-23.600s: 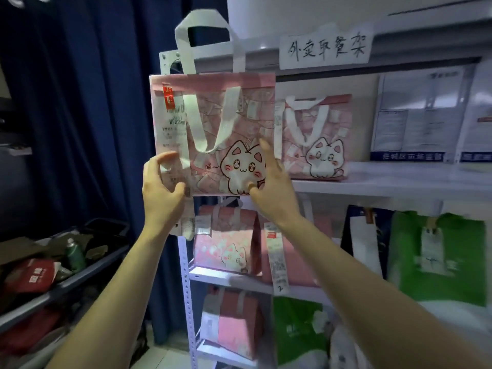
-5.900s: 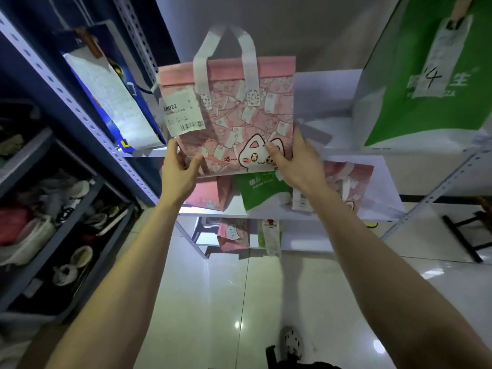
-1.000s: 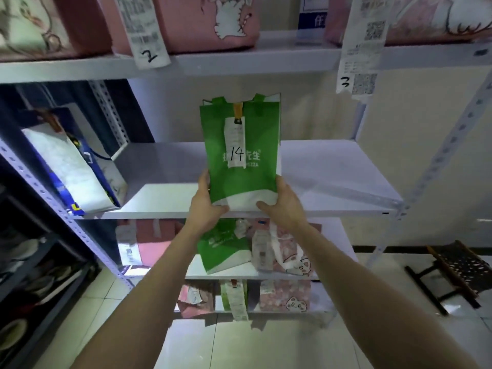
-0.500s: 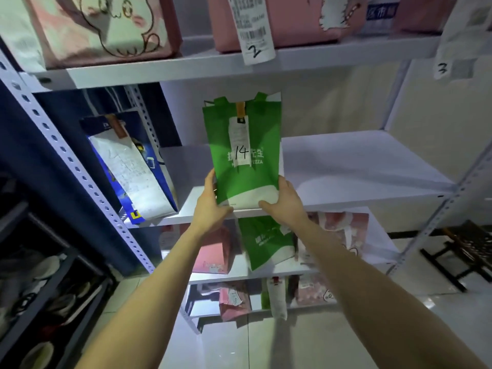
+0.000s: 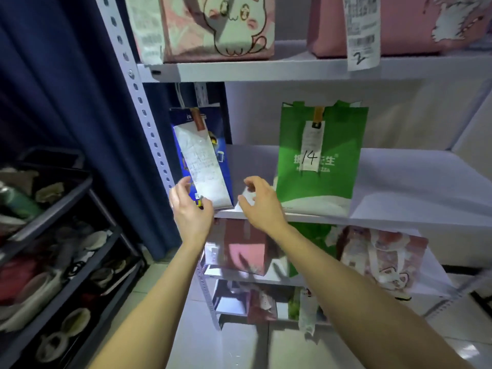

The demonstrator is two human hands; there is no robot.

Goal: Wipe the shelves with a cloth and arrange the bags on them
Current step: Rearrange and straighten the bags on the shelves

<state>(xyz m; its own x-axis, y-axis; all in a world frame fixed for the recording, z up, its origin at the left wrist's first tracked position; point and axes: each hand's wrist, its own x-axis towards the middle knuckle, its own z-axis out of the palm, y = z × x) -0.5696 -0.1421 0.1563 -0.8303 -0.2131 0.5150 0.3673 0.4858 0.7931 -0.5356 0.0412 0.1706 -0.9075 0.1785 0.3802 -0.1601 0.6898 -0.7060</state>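
Observation:
A green bag (image 5: 319, 145) with a tag marked 14 stands upright on the white middle shelf (image 5: 412, 187), and neither hand touches it. Left of it a blue bag (image 5: 210, 145) with a long paper receipt leans at the shelf's left end. My left hand (image 5: 190, 209) is at the blue bag's lower left corner, fingers loosely curved, thumb on or just over the bag's front. My right hand (image 5: 262, 203) hovers between the two bags with relaxed fingers and holds nothing. No cloth is in view.
Pink cat bags (image 5: 221, 27) stand on the shelf above; one (image 5: 399, 22) has a tag marked 2. More pink and green bags (image 5: 383, 254) fill the lower shelves. A dark cart (image 5: 53, 222) with clutter stands at the left, beside a blue curtain (image 5: 66, 89).
Both hands have let go of the green bag, which now stands on the middle shelf. The hands have moved left to the blue bag, and the view has swung left.

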